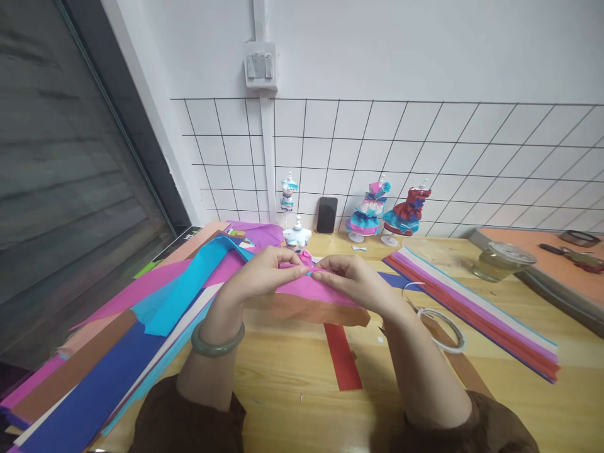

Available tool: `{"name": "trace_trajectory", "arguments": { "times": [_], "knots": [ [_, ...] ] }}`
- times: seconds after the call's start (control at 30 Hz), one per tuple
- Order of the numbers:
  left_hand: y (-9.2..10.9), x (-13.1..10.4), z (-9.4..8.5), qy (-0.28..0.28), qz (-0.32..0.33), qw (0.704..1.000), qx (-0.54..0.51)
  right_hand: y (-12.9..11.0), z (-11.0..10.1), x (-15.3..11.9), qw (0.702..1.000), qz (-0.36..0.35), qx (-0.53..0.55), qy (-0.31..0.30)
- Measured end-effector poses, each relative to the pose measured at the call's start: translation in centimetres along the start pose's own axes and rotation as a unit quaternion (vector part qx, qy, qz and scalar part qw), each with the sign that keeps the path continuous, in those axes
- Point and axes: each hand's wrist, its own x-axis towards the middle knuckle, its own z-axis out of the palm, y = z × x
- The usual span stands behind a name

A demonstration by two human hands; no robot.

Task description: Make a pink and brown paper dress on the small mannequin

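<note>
My left hand [268, 270], with a green bangle at its wrist, is closed in a pinch in the middle of the table. Fingertips almost touching it, my right hand [352, 280] pinches from the other side. Between them is pink paper [306, 259], with a small bit of blue at the fingertips. A wider pink sheet [316, 290] spreads below the fingers, over a brown sheet [321, 311]. Just behind the hands stands a small white dress form [297, 234]; its lower part is hidden.
Coloured paper strips [104, 371] pile up on the left, with more strips [476, 308] at right. A tape roll [441, 330] and red strip [343, 358] lie nearer. Along the wall stand dressed forms [365, 211] and a phone [326, 215]. A glass jar [503, 261] is far right.
</note>
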Motion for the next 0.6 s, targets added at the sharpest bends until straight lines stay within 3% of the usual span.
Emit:
{"name": "trace_trajectory", "arguments": {
  "times": [0.2,0.43,0.6],
  "knots": [
    [-0.8,0.1,-0.5,0.054,-0.025,0.997,-0.057,0.2,-0.1,0.0,0.997,-0.009,-0.047,0.064],
    [-1.3,0.1,-1.4,0.139,0.007,0.984,-0.113,0.5,-0.6,0.0,0.994,-0.019,-0.051,0.095],
    [-2.2,1.0,-1.3,0.264,0.019,0.956,-0.129,0.9,-0.8,0.0,0.995,-0.018,-0.031,0.094]
  ]
}}
